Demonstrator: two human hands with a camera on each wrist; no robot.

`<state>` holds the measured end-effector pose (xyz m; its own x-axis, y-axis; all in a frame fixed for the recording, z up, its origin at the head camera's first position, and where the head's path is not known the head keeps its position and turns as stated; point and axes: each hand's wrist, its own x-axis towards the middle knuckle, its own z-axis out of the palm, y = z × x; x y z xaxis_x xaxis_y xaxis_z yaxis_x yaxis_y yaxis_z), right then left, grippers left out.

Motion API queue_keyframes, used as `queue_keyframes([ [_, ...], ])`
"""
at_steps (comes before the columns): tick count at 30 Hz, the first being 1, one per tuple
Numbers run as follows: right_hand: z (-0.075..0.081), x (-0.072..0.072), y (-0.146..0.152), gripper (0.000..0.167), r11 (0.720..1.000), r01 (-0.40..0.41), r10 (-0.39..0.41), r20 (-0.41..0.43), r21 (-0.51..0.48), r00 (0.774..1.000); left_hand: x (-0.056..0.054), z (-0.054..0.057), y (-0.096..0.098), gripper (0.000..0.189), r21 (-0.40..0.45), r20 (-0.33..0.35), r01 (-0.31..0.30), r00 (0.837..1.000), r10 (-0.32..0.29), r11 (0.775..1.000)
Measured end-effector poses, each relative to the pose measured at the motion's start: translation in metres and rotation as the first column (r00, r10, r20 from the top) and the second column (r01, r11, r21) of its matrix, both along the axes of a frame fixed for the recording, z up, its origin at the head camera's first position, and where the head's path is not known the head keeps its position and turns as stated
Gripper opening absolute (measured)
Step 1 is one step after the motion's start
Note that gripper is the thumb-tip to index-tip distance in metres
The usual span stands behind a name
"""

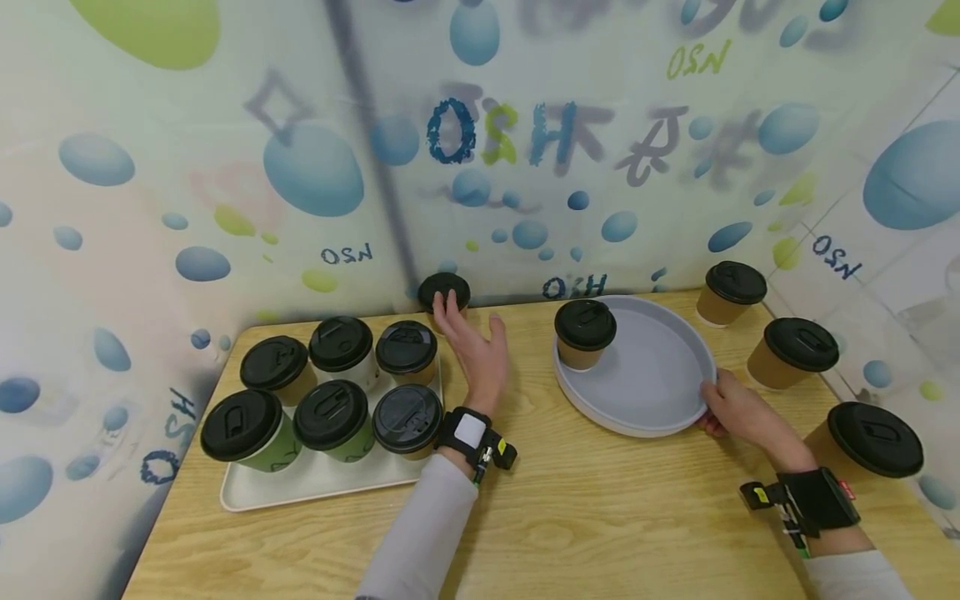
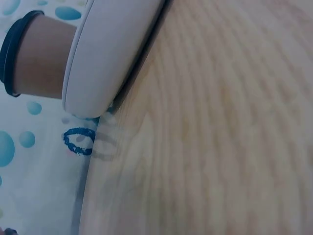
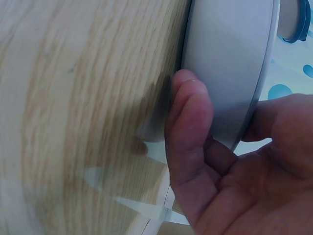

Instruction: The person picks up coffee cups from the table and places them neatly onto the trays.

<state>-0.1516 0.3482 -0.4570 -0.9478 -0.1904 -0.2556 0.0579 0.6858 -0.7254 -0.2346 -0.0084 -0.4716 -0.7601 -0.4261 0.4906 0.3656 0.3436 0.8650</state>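
Pale rectangular tray (image 1: 315, 485) at left of wood-grain counter (image 1: 600, 517). Black-lidded cups upright on tray: front row two green cups (image 1: 330, 421), one brown cup (image 1: 408, 425); back row brown, white, brown. Three more brown cups (image 1: 793, 354) lined along counter's right side. Backdrop (image 1: 525, 50) printed with blue, green ovals, mirrored lettering.

A pale wood-grain counter (image 1: 585, 517) spans the lower half of the head view. On it, at lower left, lies a white rectangular tray (image 1: 337, 490). Right of centre is a round grey tray (image 1: 652, 367); whether its base rests flat is unclear. At right stand three lidded paper coffee cups (image 1: 733, 287) (image 1: 795, 346) (image 1: 873, 437). Near centre, a black-lidded cup (image 1: 442, 282), base hidden, is at the back edge.
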Motion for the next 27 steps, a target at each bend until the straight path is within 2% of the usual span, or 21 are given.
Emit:
queue_keyframes([
  [5,0.000,0.000,0.000,0.041,1.000,0.013,-0.013,0.006,0.015,1.000,-0.004,0.000,-0.003,0.079,0.040,0.060,-0.019,0.998,0.016,0.999],
  [12,-0.003,-0.001,0.002,0.039,1.000,0.012,-0.012,-0.013,0.014,1.000,-0.013,0.000,-0.006,0.087,0.118,0.117,-0.082,0.991,0.068,0.990],
  [16,-0.004,-0.001,0.001,0.039,1.000,0.003,-0.003,-0.019,0.009,1.000,-0.017,0.000,-0.009,0.089,0.171,0.151,-0.089,0.986,0.063,0.981],
  [22,-0.005,-0.001,0.001,0.040,1.000,0.010,-0.010,-0.014,-0.009,1.000,-0.016,-0.003,-0.004,0.087,0.185,0.157,-0.117,0.984,0.089,0.976],
  [27,-0.006,-0.002,0.001,0.039,1.000,0.011,-0.012,-0.015,-0.011,1.000,-0.014,-0.005,0.003,0.086,0.191,0.134,-0.136,0.985,0.111,0.972],
])
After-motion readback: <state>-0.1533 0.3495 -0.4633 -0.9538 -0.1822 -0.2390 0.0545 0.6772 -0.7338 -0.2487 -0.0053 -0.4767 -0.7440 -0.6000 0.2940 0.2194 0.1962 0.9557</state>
